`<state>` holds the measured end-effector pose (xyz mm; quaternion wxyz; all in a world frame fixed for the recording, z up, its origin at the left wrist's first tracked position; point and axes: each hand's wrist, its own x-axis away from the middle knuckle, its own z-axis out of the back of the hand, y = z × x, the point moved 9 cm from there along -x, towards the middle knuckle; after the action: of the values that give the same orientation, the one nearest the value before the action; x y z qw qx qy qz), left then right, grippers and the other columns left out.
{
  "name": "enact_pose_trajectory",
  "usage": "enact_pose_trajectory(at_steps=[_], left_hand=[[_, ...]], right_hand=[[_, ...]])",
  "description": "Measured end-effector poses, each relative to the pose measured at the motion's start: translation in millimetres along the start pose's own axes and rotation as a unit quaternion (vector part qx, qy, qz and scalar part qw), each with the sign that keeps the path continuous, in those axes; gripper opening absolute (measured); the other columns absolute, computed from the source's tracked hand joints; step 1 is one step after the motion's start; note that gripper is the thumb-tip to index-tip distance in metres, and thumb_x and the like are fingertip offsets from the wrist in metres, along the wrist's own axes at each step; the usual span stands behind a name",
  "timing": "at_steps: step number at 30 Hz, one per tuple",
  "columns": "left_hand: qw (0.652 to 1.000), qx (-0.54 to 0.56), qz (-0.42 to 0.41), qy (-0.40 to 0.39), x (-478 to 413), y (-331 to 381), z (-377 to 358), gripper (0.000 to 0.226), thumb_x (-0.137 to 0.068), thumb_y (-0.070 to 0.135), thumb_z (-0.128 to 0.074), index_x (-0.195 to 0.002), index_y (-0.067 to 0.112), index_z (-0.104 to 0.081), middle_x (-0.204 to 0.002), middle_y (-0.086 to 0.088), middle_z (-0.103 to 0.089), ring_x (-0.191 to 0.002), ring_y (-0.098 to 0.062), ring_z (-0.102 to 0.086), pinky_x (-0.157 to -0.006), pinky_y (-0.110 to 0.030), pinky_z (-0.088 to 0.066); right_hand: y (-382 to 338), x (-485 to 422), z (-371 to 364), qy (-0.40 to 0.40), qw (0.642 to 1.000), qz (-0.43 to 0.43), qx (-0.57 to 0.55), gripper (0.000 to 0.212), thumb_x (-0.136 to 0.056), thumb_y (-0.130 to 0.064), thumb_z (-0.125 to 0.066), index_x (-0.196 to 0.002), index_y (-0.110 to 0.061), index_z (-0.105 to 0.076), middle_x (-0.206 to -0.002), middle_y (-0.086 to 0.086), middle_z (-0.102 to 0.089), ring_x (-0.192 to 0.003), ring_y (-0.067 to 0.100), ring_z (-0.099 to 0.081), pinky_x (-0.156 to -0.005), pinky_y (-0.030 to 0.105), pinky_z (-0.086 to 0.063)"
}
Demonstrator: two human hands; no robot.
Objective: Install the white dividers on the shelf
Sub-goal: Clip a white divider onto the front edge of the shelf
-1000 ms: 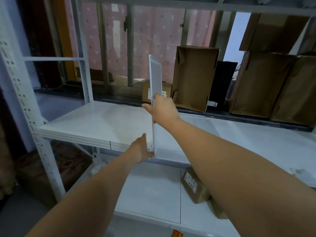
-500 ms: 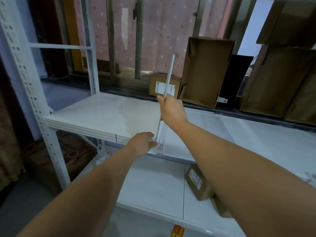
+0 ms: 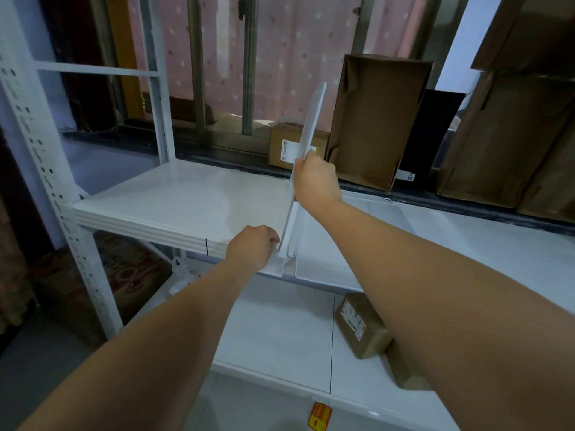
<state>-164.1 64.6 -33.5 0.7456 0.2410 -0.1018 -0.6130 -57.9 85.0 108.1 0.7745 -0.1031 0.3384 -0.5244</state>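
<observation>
An open cardboard box [image 3: 373, 119] stands on end on the window sill, its opening facing the camera and showing plain brown walls. Beside it sits a small closed box [image 3: 284, 147] with a white label, and a brown parcel [image 3: 361, 325] lies on the lower shelf. The white divider [image 3: 308, 129] is a thin, flat, smooth panel that leans right at the top, its lower end at the front edge of the glossy white shelf [image 3: 174, 197]. The right hand [image 3: 315, 181] grips it mid-length, fingers curled round its edge. The left hand [image 3: 253, 247] holds the lower front corner, fingers curled and pressed together.
</observation>
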Motion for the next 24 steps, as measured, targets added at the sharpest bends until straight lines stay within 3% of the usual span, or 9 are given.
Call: enact_pose_trajectory(at_steps=[4, 10, 13, 16, 18, 20, 22, 24], left_hand=[[0.999, 0.031, 0.012, -0.016, -5, -7, 3, 0.033, -0.096, 0.013, -0.043, -0.12, 0.017, -0.065, -0.121, -0.006, -0.067, -0.113, -0.025, -0.061, -0.098, -0.03, -0.048], [0.999, 0.026, -0.002, -0.042, -2, -5, 5, 0.035, -0.092, 0.009, -0.047, -0.121, 0.013, -0.065, -0.123, -0.004, -0.067, -0.113, -0.023, -0.06, -0.092, -0.02, -0.043], [0.997, 0.028, -0.012, -0.07, 0, -4, 4, 0.035, -0.089, 0.015, -0.058, -0.123, 0.009, -0.063, -0.124, -0.003, -0.066, -0.116, -0.021, -0.059, -0.098, -0.025, -0.043], [0.996, 0.014, -0.008, -0.086, -1, -2, 2, 0.028, -0.089, 0.027, -0.062, -0.101, 0.002, -0.066, -0.108, -0.007, -0.069, -0.105, -0.025, -0.061, -0.089, -0.03, -0.045], [0.997, 0.004, 0.004, -0.072, -3, -3, 3, 0.029, -0.092, 0.03, -0.056, -0.072, 0.009, -0.057, -0.086, -0.009, -0.065, -0.089, -0.028, -0.058, -0.074, -0.029, -0.042], [0.998, 0.008, 0.014, -0.057, -2, -3, 3, 0.036, -0.095, 0.03, -0.05, -0.062, 0.016, -0.051, -0.071, -0.007, -0.058, -0.082, -0.029, -0.054, -0.068, -0.028, -0.037], [0.999, 0.027, 0.019, -0.036, -4, -5, 4, 0.024, -0.096, 0.03, -0.048, -0.091, 0.015, -0.067, -0.094, -0.008, -0.067, -0.097, -0.031, -0.058, -0.078, -0.03, -0.043], [0.999, 0.039, 0.034, -0.008, -6, -7, 6, 0.03, -0.095, 0.03, -0.05, -0.117, 0.014, -0.063, -0.116, -0.01, -0.066, -0.108, -0.029, -0.059, -0.087, -0.031, -0.045]], right_hand=[[-9, 1, -6, -0.012, 0.998, 0.026, 0.052, 0.029, -0.101, -0.012, -0.028, -0.117, 0.002, -0.049, -0.114, 0.023, -0.059, -0.105, 0.039, -0.057, -0.084, 0.041, -0.045], [-19, -11, 0, 0.02, 0.998, 0.028, 0.046, 0.026, -0.103, -0.014, -0.037, -0.118, 0.002, -0.051, -0.113, 0.021, -0.063, -0.101, 0.034, -0.064, -0.076, 0.036, -0.051], [-22, -15, -3, 0.01, 0.997, 0.035, 0.065, 0.025, -0.102, -0.011, -0.036, -0.119, 0.001, -0.05, -0.114, 0.02, -0.061, -0.104, 0.034, -0.062, -0.076, 0.034, -0.047], [-26, -14, -7, 0.006, 0.995, 0.05, 0.081, 0.026, -0.101, -0.01, -0.033, -0.118, 0.0, -0.05, -0.108, 0.017, -0.058, -0.105, 0.034, -0.059, -0.074, 0.032, -0.039], [-24, -14, -11, 0.001, 0.995, 0.048, 0.085, 0.023, -0.101, -0.008, -0.036, -0.119, 0.0, -0.049, -0.107, 0.017, -0.059, -0.104, 0.031, -0.061, -0.069, 0.028, -0.037], [-22, -14, -13, -0.006, 0.997, 0.039, 0.073, 0.023, -0.1, -0.004, -0.041, -0.12, 0.0, -0.049, -0.113, 0.018, -0.061, -0.102, 0.03, -0.061, -0.068, 0.027, -0.039], [-21, -13, -11, -0.005, 0.998, 0.032, 0.061, 0.024, -0.098, -0.002, -0.042, -0.121, 0.0, -0.048, -0.115, 0.019, -0.061, -0.102, 0.03, -0.062, -0.069, 0.027, -0.041], [-20, -12, -8, -0.006, 0.998, 0.018, 0.053, 0.026, -0.099, -0.004, -0.038, -0.123, 0.001, -0.047, -0.117, 0.02, -0.059, -0.106, 0.032, -0.06, -0.074, 0.03, -0.043]])
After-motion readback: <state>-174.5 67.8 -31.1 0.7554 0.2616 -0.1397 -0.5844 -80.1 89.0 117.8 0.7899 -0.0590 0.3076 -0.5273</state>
